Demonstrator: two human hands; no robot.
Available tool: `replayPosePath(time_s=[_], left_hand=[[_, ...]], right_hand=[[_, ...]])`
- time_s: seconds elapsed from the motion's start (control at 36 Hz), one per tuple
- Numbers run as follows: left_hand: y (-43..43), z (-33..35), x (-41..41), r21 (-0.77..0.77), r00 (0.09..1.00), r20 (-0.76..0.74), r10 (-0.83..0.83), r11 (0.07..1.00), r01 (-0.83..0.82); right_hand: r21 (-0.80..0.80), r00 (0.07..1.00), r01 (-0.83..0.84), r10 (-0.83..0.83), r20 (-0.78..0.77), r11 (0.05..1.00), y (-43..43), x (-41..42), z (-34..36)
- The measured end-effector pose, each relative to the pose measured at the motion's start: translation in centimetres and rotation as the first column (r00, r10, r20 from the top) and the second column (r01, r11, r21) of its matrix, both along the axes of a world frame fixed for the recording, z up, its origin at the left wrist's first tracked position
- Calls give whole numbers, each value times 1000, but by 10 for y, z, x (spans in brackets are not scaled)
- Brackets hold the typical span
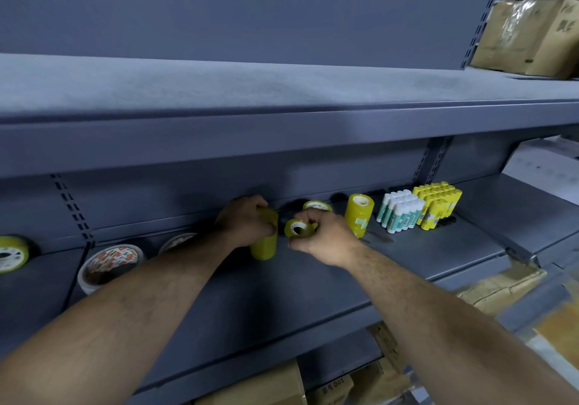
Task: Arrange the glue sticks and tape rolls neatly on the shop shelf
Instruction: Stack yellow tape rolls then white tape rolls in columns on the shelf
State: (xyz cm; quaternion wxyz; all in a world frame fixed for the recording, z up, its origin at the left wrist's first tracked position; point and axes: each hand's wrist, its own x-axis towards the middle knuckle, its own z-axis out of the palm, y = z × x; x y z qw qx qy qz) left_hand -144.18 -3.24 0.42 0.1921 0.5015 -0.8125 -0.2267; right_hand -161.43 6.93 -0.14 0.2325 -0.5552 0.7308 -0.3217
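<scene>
I am standing in a stationery shop, facing grey metal retail shelving (pixel 282 279) whose slotted uprights (pixel 482 19) are carrying adjustable boards. Stock is sitting in sale-ready groups: white glue sticks (pixel 399 211) and yellow glue sticks (pixel 437 204) packed in blocks, yellow tape rolls (pixel 358 213) stacked upright, and wider tape rolls (pixel 109 263) lying to my left. Brown cardboard cartons (pixel 529 37) are filling neighbouring shelves above and below.

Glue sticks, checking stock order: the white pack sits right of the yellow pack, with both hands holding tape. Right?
Not quite. The head view shows the white pack left of the yellow pack. Both hands do hold tape: left hand on a stack, right hand on a roll.
</scene>
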Motion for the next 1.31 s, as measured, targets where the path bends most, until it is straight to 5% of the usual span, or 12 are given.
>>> replayPosePath(time_s=[1.14,1.31], left_hand=[[3,5,0,-17,996,74,-57,998,59],[1,11,22,74,997,45,-56,996,53]], right_hand=[[-22,1000,-3,3,6,1000,-5,4,5],[-56,999,-15,13,-35,998,-18,10,14]])
